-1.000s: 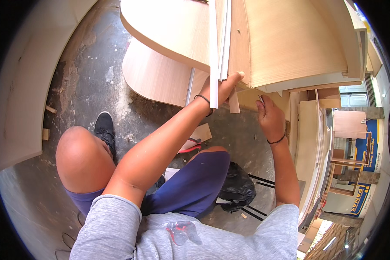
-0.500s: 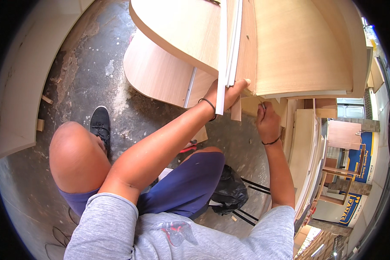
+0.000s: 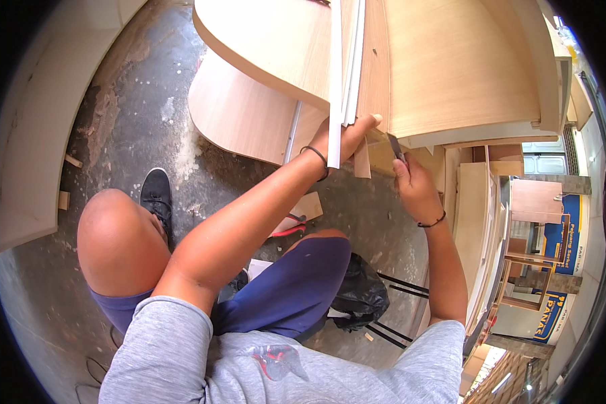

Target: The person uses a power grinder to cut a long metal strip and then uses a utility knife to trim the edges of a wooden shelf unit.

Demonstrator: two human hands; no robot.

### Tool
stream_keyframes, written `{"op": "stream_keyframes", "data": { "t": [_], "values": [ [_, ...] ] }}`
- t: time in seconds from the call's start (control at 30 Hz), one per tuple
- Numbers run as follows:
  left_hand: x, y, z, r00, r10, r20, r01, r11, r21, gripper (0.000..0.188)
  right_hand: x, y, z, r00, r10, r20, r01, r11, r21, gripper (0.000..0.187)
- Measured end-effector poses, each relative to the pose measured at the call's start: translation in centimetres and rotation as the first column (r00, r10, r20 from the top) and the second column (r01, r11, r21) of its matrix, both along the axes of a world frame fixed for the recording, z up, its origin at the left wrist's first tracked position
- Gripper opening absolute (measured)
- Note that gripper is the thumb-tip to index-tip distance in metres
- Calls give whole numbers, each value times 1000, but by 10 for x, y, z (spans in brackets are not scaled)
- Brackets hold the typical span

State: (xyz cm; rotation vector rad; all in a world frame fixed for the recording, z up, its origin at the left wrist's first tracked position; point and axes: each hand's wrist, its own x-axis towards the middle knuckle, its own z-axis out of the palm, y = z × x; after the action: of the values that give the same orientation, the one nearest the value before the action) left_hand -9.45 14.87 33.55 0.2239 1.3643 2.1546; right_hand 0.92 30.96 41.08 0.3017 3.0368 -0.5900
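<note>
My left hand (image 3: 350, 138) is closed around the lower end of a narrow wood-grain board (image 3: 374, 74), its thumb near the corner. A white strip (image 3: 335, 81) crosses in front of this hand, and part of the fingers is hidden. My right hand (image 3: 417, 185) grips a narrow flat metal blade (image 3: 396, 147); its handle is covered by the fingers. The blade's tip points up at the lower corner of a pale wooden cabinet panel (image 3: 464, 74), close to my left thumb. Left of the strips is a rounded wooden panel (image 3: 262, 40).
Below the rounded panel is a second rounded board (image 3: 242, 111). Red-handled pliers (image 3: 289, 227) lie on the stained floor by a wood offcut (image 3: 308, 205). A black plastic bag (image 3: 360, 293) sits beside my knee, near black rods (image 3: 400, 286). Long boards (image 3: 470, 222) stand at the right.
My right hand has drawn slightly down and turned, so the metal blade now shows more clearly. The left hand keeps its hold. The whole view has shifted a little.
</note>
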Motion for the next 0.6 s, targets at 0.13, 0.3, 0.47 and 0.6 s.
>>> {"op": "stream_keyframes", "data": {
  "t": [0.13,0.3,0.47,0.6],
  "values": [
    [1,-9,9,996,80,50,-78,996,-32,46,0,-7,3,992,69,-105,-49,982,180,18],
    [4,2,-2,976,217,-24,-218,976,-30,47,-3,22,-9,961,218,-169,-143,918,369,15],
    [2,10,-7,956,287,-59,-290,956,-41,45,-9,37,-21,949,245,-198,-154,909,388,14],
    [8,7,0,953,301,-27,-301,954,11,43,-14,49,-36,948,220,-230,-158,952,262,10]
  ]
}}
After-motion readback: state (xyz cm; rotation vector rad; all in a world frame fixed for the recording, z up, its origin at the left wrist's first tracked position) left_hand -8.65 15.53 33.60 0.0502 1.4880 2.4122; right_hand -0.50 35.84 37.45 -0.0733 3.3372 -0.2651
